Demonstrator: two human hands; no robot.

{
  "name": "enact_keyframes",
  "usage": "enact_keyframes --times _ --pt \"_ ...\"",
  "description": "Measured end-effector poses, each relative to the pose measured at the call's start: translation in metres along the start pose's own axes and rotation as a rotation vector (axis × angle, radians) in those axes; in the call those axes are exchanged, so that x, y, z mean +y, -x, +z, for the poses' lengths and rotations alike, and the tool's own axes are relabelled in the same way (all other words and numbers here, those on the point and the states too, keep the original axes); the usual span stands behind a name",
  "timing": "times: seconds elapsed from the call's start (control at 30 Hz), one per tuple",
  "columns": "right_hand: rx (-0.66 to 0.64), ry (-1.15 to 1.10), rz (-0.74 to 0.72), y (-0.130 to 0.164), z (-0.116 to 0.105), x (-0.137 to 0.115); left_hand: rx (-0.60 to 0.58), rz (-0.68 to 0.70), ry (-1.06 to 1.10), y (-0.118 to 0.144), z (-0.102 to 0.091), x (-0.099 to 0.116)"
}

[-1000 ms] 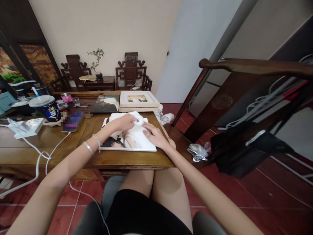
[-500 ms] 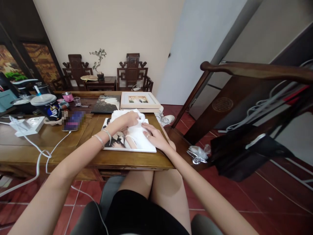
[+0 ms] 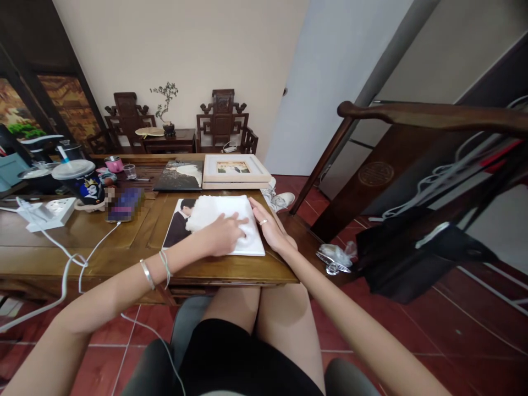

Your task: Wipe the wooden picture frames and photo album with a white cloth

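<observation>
A white cloth (image 3: 212,212) is spread over much of a photo panel (image 3: 177,228), whose left part shows a dark-suited figure. My left hand (image 3: 225,234) lies on top of the cloth near the panel's front side, fingers apart and somewhat bent, pressing down. Along the panel's right edge rests my right hand (image 3: 268,225), its fingers stretched out and held straight, touching or right beside the edge. The cloth hides the middle and right of the picture.
Behind the panel lie a dark photo board (image 3: 177,176) and a light-framed picture (image 3: 237,171). Leftward on the wooden table stand a lidded cup (image 3: 88,184), a phone (image 3: 124,204) and a power strip (image 3: 58,212) with white cables. A wooden chair (image 3: 371,170) is at the right.
The bunched cloth is now spread flatter over the panel. My left hand has come nearer to me and its fingers have opened. My right hand has shifted from the panel's surface to its right edge.
</observation>
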State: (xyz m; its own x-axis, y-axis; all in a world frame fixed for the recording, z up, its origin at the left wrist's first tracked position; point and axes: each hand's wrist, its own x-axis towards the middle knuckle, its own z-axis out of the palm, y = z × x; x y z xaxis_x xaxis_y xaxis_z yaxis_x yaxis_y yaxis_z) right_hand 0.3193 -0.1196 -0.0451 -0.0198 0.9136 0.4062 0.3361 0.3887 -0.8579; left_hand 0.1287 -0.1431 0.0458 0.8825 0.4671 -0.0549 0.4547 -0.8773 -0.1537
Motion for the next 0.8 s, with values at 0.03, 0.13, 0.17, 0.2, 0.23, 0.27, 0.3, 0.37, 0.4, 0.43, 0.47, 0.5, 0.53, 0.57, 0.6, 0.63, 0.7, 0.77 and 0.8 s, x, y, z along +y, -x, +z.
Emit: enact_keyframes --times 0.03,0.13,0.17,0.2,0.23,0.27,0.3,0.37,0.4,0.43,0.47,0.5,0.53,0.57,0.6,0.63,0.7,0.77,0.8 --pt "0.006 -0.017 0.014 0.0 0.0 -0.002 -0.002 0.032 -0.008 0.006 -0.004 0.011" --pt "-0.011 -0.088 0.046 -0.001 0.001 -0.005 -0.01 0.117 -0.02 0.026 -0.012 0.04" --pt "-0.028 -0.088 0.046 -0.001 0.002 -0.005 -0.001 0.132 -0.025 0.033 -0.014 0.048" --pt "-0.042 -0.073 0.048 -0.001 0.002 -0.005 0.008 0.144 -0.027 0.039 -0.015 0.054" --pt "-0.051 -0.047 0.05 -0.001 0.002 -0.005 0.016 0.147 -0.026 0.046 -0.017 0.06" --pt "-0.055 -0.012 0.045 -0.001 0.002 -0.004 0.02 0.147 -0.025 0.052 -0.02 0.063" --pt "-0.063 0.026 0.028 -0.001 0.003 -0.004 0.019 0.143 -0.022 0.057 -0.022 0.066" --pt "-0.081 0.108 -0.035 -0.001 0.003 -0.002 -0.002 0.126 -0.012 0.064 -0.028 0.065" --pt "-0.092 0.149 -0.072 -0.002 0.003 -0.001 -0.021 0.107 0.0 0.065 -0.03 0.062" --pt "-0.103 0.186 -0.103 -0.002 0.003 0.0 -0.042 0.076 0.018 0.065 -0.032 0.058" --pt "-0.11 0.215 -0.123 -0.002 0.003 0.0 -0.065 0.035 0.039 0.062 -0.033 0.051" --pt "-0.115 0.236 -0.132 -0.003 0.004 0.001 -0.089 -0.014 0.062 0.057 -0.033 0.043" --pt "-0.118 0.25 -0.134 -0.003 0.004 0.001 -0.104 -0.069 0.079 0.051 -0.032 0.033" --pt "-0.121 0.256 -0.136 -0.003 0.004 0.001 -0.116 -0.113 0.088 0.043 -0.029 0.022" --pt "-0.125 0.258 -0.137 -0.004 0.004 0.001 -0.13 -0.143 0.093 0.034 -0.026 0.01" --pt "-0.128 0.259 -0.14 -0.004 0.004 0.001 -0.124 -0.159 0.096 0.025 -0.022 -0.002" --pt "-0.132 0.261 -0.149 -0.004 0.004 0.001 -0.106 -0.192 0.076 0.007 -0.014 -0.024" --pt "-0.131 0.264 -0.166 -0.004 0.005 0.002 -0.071 -0.193 0.075 -0.009 -0.009 -0.043" --pt "-0.129 0.266 -0.176 -0.004 0.005 0.002 -0.062 -0.197 0.077 -0.016 -0.007 -0.051"
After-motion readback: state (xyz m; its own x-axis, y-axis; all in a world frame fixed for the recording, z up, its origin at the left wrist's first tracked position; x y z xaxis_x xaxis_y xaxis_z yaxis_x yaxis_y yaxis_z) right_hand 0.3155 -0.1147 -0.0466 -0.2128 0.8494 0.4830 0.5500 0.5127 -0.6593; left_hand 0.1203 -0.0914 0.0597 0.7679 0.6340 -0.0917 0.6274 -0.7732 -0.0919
